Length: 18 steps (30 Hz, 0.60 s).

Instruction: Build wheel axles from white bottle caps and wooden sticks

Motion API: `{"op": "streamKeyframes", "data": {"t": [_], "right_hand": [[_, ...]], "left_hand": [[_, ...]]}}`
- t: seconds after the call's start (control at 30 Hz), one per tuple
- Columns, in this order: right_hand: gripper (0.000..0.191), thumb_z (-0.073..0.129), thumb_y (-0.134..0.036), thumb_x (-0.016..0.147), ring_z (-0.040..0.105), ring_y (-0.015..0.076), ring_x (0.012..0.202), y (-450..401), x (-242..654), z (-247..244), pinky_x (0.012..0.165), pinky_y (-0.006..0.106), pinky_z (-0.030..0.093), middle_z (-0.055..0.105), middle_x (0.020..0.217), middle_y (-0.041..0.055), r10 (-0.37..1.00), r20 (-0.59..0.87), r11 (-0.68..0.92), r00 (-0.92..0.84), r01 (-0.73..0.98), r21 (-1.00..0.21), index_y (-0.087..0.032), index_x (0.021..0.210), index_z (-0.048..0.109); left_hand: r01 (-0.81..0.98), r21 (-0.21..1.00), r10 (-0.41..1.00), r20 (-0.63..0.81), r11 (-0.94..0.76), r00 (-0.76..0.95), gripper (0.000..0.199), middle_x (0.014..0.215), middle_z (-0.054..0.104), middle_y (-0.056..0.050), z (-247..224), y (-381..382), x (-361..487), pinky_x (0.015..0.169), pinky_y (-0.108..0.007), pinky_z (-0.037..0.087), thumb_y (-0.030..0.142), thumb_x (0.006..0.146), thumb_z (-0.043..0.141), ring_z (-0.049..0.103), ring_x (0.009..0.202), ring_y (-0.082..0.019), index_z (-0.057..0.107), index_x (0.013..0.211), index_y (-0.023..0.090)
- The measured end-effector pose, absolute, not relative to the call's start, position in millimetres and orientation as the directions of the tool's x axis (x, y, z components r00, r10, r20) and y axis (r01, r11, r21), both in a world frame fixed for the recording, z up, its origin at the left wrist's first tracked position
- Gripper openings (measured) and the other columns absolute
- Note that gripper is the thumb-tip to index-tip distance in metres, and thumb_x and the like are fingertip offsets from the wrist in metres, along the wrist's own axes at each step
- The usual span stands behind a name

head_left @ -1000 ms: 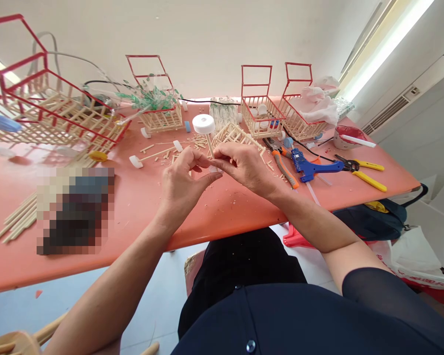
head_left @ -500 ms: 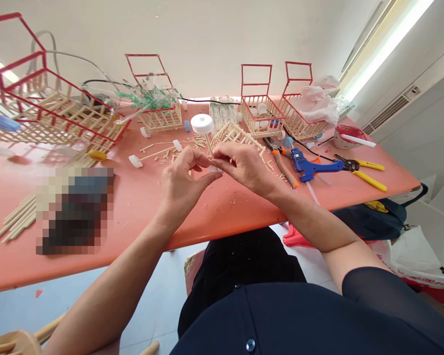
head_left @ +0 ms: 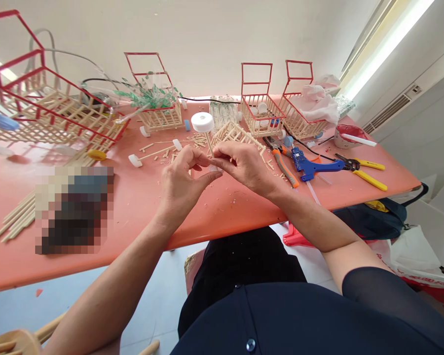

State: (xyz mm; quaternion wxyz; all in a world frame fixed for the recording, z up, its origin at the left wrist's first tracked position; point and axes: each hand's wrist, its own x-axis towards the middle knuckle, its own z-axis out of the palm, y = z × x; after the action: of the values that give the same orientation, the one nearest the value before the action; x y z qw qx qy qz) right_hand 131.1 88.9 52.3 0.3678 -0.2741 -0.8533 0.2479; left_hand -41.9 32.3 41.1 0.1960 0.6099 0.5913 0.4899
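Note:
In front of me, over the table, a thin wooden stick [head_left: 209, 142] stands nearly upright with a white bottle cap [head_left: 202, 122] on its top end. A second white cap [head_left: 214, 168] shows partly at the stick's lower end, between my fingertips. My left hand [head_left: 183, 180] is closed on this lower cap, thumb and fingers around it. My right hand [head_left: 244, 165] pinches the stick just above it. The fingers hide the joint of stick and lower cap. Beyond my hands lie a stick frame [head_left: 239, 134] and loose cut stick pieces.
Stick baskets with red rims stand along the back, one [head_left: 261, 116] behind my right hand. Right of my hands lie orange-handled pliers [head_left: 284, 167], a blue glue gun [head_left: 314, 167] and a yellow-handled tool [head_left: 368, 172]. At left are a blurred dark object [head_left: 77, 212] and sticks [head_left: 20, 219].
Almost nothing differs. Both hands keep the same hold on the stick and lower cap; the view has shifted very slightly.

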Motion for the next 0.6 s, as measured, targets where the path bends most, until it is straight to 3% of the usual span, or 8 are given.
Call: {"op": "streamKeyframes", "data": {"t": [0.6], "right_hand": [[0.025,0.059,-0.030,0.105,0.045,0.0126,0.075,90.6,130.9,50.6,0.074,0.027,0.035,0.056,0.079,-0.0019,0.645,0.496,0.730,-0.581,0.275,-0.626,-0.019,0.083,0.055]], "left_hand": [[0.510,0.831,0.914,0.359,-0.222,-0.188,0.033,0.083,0.068,0.005,42.9,31.1,-40.3,0.080,-0.034,0.053,0.022,0.067,0.090,0.064,0.079,-0.017,0.060,0.082,0.026]]}}
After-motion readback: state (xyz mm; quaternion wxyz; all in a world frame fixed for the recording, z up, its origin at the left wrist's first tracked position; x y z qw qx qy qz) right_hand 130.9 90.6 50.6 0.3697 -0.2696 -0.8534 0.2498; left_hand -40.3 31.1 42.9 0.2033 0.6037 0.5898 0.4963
